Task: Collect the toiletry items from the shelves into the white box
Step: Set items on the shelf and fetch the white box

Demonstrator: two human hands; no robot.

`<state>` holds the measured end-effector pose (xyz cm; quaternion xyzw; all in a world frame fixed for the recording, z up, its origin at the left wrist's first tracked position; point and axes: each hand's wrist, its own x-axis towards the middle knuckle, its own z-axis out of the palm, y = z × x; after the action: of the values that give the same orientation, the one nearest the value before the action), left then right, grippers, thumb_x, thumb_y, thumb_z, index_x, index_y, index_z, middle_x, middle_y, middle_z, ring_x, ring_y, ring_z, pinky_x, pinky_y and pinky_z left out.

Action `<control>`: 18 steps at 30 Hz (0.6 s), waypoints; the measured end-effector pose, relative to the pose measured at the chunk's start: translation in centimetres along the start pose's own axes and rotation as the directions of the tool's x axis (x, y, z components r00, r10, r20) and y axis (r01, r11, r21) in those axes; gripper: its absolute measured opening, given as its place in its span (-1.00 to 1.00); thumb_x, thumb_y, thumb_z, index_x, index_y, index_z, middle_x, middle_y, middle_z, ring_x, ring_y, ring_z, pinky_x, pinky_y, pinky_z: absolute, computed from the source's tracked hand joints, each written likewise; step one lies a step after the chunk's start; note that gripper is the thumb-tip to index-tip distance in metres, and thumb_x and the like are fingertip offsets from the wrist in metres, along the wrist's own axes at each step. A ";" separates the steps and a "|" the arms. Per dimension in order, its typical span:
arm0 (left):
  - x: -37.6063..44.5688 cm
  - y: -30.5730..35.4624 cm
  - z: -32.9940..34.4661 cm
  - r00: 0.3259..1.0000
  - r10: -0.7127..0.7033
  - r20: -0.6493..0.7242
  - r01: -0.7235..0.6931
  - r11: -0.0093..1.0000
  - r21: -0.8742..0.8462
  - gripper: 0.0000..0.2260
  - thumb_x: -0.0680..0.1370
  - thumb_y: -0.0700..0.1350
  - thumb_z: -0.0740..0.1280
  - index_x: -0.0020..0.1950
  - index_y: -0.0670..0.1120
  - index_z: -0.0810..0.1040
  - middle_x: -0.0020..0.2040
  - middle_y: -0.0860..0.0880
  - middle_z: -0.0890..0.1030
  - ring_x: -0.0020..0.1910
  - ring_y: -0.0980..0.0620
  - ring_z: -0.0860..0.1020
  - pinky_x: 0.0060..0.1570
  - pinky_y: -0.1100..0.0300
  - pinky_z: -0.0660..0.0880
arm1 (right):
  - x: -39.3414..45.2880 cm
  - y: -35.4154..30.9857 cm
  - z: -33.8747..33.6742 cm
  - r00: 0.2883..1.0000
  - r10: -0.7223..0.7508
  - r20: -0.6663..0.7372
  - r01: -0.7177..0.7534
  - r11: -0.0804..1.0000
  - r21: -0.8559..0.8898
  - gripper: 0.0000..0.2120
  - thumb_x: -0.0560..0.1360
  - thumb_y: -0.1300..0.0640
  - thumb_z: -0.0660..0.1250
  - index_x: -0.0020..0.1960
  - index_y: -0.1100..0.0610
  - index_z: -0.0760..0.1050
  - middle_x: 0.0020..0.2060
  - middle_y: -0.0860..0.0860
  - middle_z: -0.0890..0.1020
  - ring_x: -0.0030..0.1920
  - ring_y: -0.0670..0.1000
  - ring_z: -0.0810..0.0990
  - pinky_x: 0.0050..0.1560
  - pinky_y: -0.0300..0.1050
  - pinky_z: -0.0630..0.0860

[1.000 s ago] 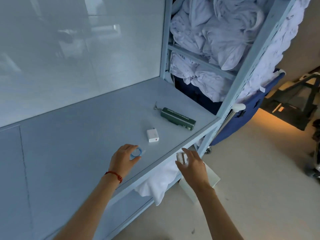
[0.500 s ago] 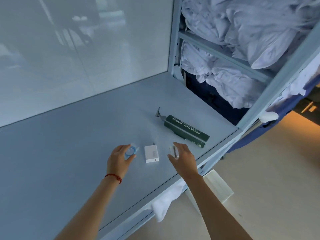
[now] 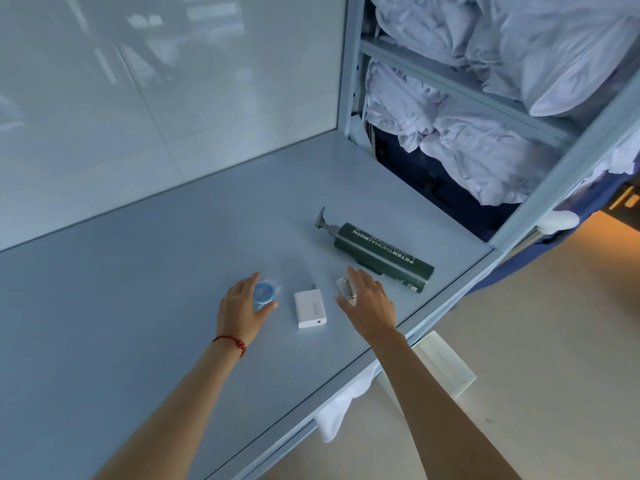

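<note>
On the pale blue shelf top (image 3: 145, 306), my left hand (image 3: 242, 308) grips a small round blue jar (image 3: 265, 293). My right hand (image 3: 369, 303) holds a small clear bottle (image 3: 345, 285) just above the shelf. Between the two hands lies a white charger block (image 3: 309, 308). A dark green pump bottle (image 3: 382, 256) lies on its side to the right of my right hand. The white box (image 3: 446, 365) stands on the floor below the shelf's front edge, partly hidden by my right forearm.
A glossy white wall panel (image 3: 156, 98) backs the shelf. To the right, a rack (image 3: 460, 86) holds bundled white linen (image 3: 485, 157). A white cloth (image 3: 341, 407) hangs below the shelf edge. Beige floor (image 3: 536, 393) lies at the right.
My right hand has come up from beyond the shelf edge onto the shelf with the clear bottle. The view has shifted closer and to the right. My left hand keeps the blue jar.
</note>
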<state>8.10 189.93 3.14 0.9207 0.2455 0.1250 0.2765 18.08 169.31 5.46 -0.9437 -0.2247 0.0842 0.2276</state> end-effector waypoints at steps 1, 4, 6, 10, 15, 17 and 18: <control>-0.2 0.1 -0.3 1.000 0.021 0.001 -0.021 1.000 0.017 -0.48 0.35 -0.10 0.49 0.23 -0.24 0.44 0.14 -0.25 0.55 0.09 -0.26 0.50 0.05 -0.12 0.43 | -0.2 -0.1 -0.3 1.000 0.005 0.016 -0.005 1.000 0.001 -0.44 0.51 -0.04 0.23 0.43 0.03 0.11 0.41 0.05 0.26 0.32 0.10 0.30 0.13 0.08 0.44; -1.1 1.5 -1.1 0.993 0.120 0.011 -0.120 0.991 0.060 -0.51 0.36 0.04 0.35 0.17 -0.23 0.48 0.11 -0.25 0.57 0.07 -0.26 0.53 0.00 -0.13 0.46 | -1.4 -0.3 -1.4 0.999 0.022 -0.029 -0.021 0.999 0.035 -0.45 0.52 -0.08 0.20 0.44 0.02 0.11 0.44 0.04 0.23 0.37 0.08 0.25 0.19 0.06 0.40; -2.1 3.2 -1.5 0.977 0.210 0.043 -0.213 0.974 0.082 -0.50 0.38 0.12 0.23 0.15 -0.22 0.50 0.10 -0.24 0.59 0.06 -0.24 0.54 -0.01 -0.13 0.48 | -3.3 -0.2 -2.5 0.994 0.044 -0.101 -0.039 0.998 0.055 -0.47 0.52 -0.10 0.19 0.43 0.02 0.15 0.44 0.03 0.24 0.39 0.06 0.24 0.23 0.06 0.38; -4.2 7.2 -1.5 0.933 0.341 0.112 -0.351 0.933 0.076 -0.53 0.41 0.14 0.15 0.11 -0.17 0.52 0.07 -0.21 0.60 0.03 -0.20 0.57 -0.01 -0.08 0.50 | -9.4 1.8 -4.3 0.962 0.157 -0.225 -0.130 0.983 0.132 -0.49 0.51 -0.08 0.23 0.40 0.04 0.23 0.42 0.04 0.29 0.38 0.08 0.28 0.25 0.06 0.37; -6.5 12.3 0.7 0.824 0.508 0.249 -0.542 0.836 0.088 -0.46 0.54 0.21 -0.07 0.10 -0.13 0.52 0.08 -0.15 0.61 0.05 -0.14 0.57 -0.01 -0.04 0.52 | -17.7 8.3 -6.2 0.884 0.321 -0.341 -0.309 0.947 0.090 -0.54 0.44 0.05 0.38 0.29 0.15 0.40 0.28 0.15 0.47 0.24 0.19 0.46 0.14 0.11 0.45; -7.9 14.2 2.1 0.777 0.543 0.317 -0.593 0.801 0.080 -0.40 0.55 0.22 -0.15 0.10 -0.13 0.53 0.09 -0.14 0.61 0.07 -0.13 0.56 0.02 0.00 0.51 | -21.3 10.9 -7.1 0.839 0.399 -0.370 -0.401 0.913 0.074 -0.57 0.44 0.03 0.35 0.26 0.17 0.43 0.24 0.17 0.51 0.20 0.20 0.49 0.10 0.12 0.48; -8.8 15.2 2.8 0.752 0.561 0.346 -0.617 0.784 0.070 -0.38 0.55 0.23 -0.18 0.10 -0.13 0.53 0.09 -0.14 0.61 0.07 -0.13 0.56 0.04 0.04 0.50 | -23.1 12.1 -7.7 0.814 0.435 -0.385 -0.443 0.893 0.074 -0.56 0.43 0.00 0.31 0.25 0.17 0.45 0.22 0.18 0.52 0.18 0.21 0.51 0.08 0.12 0.49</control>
<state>7.50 173.03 8.71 0.9797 -0.0937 0.0388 0.1730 4.29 146.02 7.88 -0.9695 0.0482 -0.0581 0.2331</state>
